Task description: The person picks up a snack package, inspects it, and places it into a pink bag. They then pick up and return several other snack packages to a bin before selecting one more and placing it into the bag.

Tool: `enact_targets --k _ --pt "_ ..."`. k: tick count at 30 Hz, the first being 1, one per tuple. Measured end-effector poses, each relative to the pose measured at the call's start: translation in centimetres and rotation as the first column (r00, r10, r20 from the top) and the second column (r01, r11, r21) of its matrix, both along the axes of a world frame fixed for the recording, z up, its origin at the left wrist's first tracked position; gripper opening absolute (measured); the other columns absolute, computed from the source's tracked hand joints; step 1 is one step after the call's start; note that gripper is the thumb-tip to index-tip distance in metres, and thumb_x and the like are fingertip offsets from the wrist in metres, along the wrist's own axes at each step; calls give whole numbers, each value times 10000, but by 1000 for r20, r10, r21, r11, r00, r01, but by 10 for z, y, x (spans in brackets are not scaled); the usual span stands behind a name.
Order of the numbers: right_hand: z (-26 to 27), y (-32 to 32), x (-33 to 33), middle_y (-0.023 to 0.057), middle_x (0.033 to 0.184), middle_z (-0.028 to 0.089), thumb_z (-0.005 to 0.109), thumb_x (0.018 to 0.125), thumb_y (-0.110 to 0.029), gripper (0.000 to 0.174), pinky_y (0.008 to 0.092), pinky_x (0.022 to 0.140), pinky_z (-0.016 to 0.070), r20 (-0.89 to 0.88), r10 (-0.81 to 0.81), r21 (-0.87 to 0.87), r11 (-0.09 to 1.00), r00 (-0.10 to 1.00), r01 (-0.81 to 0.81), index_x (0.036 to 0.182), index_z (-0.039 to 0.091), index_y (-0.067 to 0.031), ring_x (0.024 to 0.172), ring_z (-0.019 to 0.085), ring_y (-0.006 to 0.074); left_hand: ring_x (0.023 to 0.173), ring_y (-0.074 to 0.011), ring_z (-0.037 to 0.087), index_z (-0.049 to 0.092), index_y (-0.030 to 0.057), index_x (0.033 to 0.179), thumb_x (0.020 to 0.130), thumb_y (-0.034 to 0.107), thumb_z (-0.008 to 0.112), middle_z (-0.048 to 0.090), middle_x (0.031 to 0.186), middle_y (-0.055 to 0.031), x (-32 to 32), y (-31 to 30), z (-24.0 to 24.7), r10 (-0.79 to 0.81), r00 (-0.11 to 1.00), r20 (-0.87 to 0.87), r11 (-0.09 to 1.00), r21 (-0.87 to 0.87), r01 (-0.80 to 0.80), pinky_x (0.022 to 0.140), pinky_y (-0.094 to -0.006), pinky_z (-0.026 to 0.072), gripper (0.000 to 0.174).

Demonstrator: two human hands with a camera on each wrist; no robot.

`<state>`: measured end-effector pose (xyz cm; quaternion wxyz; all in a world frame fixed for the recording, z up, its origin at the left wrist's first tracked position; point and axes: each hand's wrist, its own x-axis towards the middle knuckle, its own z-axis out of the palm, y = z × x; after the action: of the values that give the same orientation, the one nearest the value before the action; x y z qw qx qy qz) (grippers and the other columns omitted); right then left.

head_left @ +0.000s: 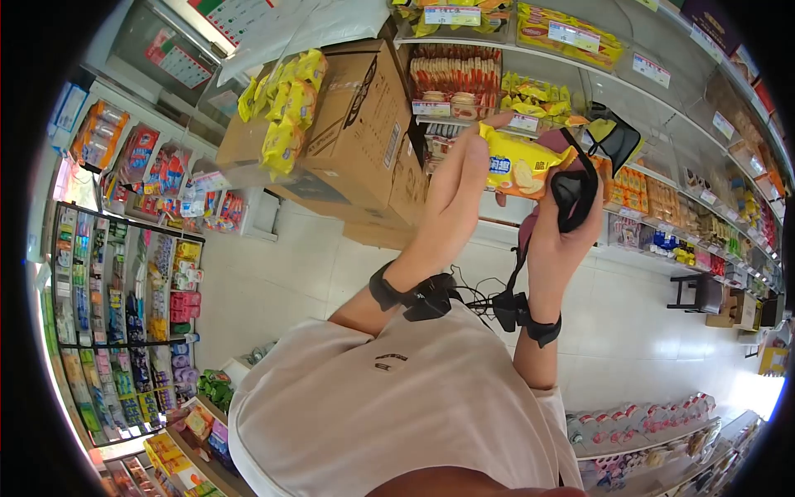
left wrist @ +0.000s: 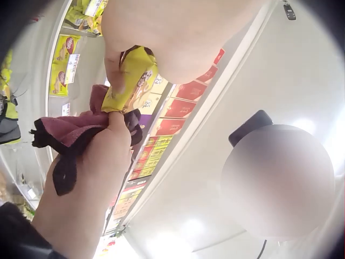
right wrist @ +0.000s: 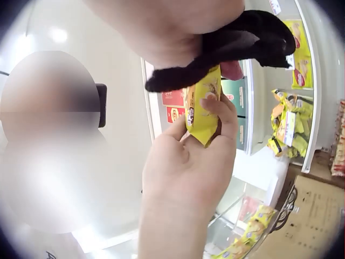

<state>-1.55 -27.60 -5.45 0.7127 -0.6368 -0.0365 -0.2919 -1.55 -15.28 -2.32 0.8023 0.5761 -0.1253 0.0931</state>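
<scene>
A yellow snack packet, with a picture of chips or biscuits on its face, is held up in front of the shelves. My left hand grips its left end, the thumb along one side and the fingers on the other, as the right wrist view shows. My right hand holds a maroon cloth with black edging, bunched in the palm. Its thumb and fingers are at the packet's right end, with the cloth against the wrapper. A black loop of the cloth hangs over the right hand.
Shelves with yellow packets and price tags stand ahead. Cardboard boxes are stacked to the left, a strip of yellow packets over them. A dark pouch-like item sits by the shelf edge. Another rack stands at far left.
</scene>
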Motion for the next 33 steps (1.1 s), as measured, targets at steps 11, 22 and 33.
enact_targets --k 11,22,33 --pt "-13 -41 83 59 861 577 588 854 58 211 250 731 430 -29 -233 -153 962 972 226 1057 552 12 794 508 125 1158 -153 576 534 -85 1303 931 -34 624 583 1286 -123 87 -11 -18 -128 992 -2 992 -19 128 958 -303 484 386" --pt "3 -4 183 55 869 581 601 856 81 279 252 763 458 184 -297 -318 884 937 343 1121 544 16 791 576 142 1090 -154 592 630 -51 1127 882 -33 692 619 1182 -119 198 18 -29 -25 1000 14 960 -278 28 933 -292 491 254" --pt "3 -14 229 36 808 587 629 911 3 229 192 645 430 21 -76 -440 895 997 78 1113 524 20 733 535 63 998 -147 647 608 6 1190 977 146 616 672 1132 -68 238 30 -31 -194 967 -165 836 -544 75 834 -306 513 255"
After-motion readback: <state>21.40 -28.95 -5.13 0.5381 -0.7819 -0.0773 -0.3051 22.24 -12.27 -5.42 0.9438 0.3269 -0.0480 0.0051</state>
